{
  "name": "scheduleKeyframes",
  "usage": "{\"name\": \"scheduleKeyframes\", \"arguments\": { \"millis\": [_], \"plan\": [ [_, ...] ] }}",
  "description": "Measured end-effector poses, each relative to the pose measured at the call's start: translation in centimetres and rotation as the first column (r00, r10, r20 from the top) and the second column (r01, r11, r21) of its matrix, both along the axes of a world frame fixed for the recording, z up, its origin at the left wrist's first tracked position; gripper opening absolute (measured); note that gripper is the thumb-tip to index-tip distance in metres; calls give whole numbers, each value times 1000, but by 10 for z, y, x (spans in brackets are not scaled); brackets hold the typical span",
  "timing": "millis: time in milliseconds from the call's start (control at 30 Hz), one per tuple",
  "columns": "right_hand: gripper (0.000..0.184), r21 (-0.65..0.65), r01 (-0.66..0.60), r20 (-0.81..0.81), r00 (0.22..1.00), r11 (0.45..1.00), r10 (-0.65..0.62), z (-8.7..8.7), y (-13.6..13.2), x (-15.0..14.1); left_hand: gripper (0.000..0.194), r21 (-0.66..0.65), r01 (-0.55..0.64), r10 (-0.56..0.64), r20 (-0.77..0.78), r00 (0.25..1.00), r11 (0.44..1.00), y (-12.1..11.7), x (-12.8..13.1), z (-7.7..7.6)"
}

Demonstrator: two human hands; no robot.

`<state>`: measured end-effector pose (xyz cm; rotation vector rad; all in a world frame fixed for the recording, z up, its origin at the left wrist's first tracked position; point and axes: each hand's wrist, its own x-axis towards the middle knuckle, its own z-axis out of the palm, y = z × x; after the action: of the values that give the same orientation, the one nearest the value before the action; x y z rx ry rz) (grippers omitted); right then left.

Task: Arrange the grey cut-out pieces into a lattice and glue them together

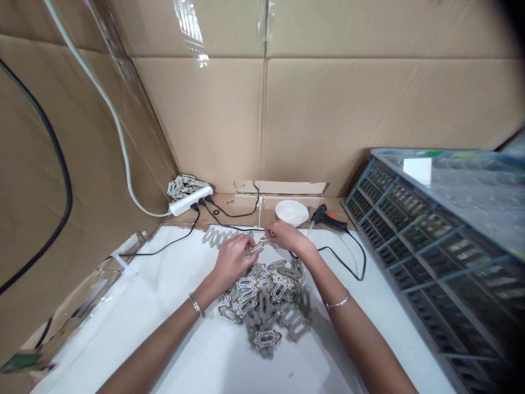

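A heap of several ornate grey-and-white frame-shaped pieces [266, 306] lies on the white table [172, 328] in front of me. My left hand [233, 261] is closed around one of these pieces just beyond the heap. My right hand [287, 236] pinches a small piece, and its fingertips meet the left hand's piece. A row of similar pieces [219, 237] lies behind my left hand.
A black glue gun [326, 217] with its cable lies at the back right beside a white dish [291, 212]. A white power strip [191, 200] sits at the back left. A dark slatted crate [443, 246] stands on the right. Cardboard walls [328, 109] enclose the area.
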<state>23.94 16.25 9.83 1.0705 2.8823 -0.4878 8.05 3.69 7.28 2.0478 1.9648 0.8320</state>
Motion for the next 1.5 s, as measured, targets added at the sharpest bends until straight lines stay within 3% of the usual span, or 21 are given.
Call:
{"name": "scheduleKeyframes", "arguments": {
  "millis": [133, 267, 533, 800, 1100, 1300, 1500],
  "plan": [
    [20, 16, -4, -17, 1000, 1000, 5, -9, 0, -3, 3, -1, 17, -16, -269, 963, 1000, 14, -1, -12],
    [24, -36, -39, -23, 999, 999, 39, -9, 5, 1, 3, -77, 69, -92, -358, 929, 995, 24, 1, -20],
    [20, -190, 46, -26, 998, 981, -52, 0, 16, 18, 20, -130, 139, -175, -331, 927, 982, 18, -3, -16],
    [22, -364, 108, 56, 994, 925, -94, 0, 23, 34, 15, -129, 140, -175, -323, 930, 982, 20, -2, -13],
    [34, -323, 163, 130, 983, 932, -126, 2, 17, 25, 11, -137, 51, -81, -225, 971, 989, 24, 1, -12],
    [33, -261, 111, 114, 990, 959, -83, 6, 13, 21, 11, -48, 4, -18, -295, 955, 999, 33, -4, -21],
    [36, -241, 69, 63, 996, 968, -56, 6, 13, 20, 16, -47, -1, -13, -313, 950, 999, 34, -6, -23]
  ]
}}
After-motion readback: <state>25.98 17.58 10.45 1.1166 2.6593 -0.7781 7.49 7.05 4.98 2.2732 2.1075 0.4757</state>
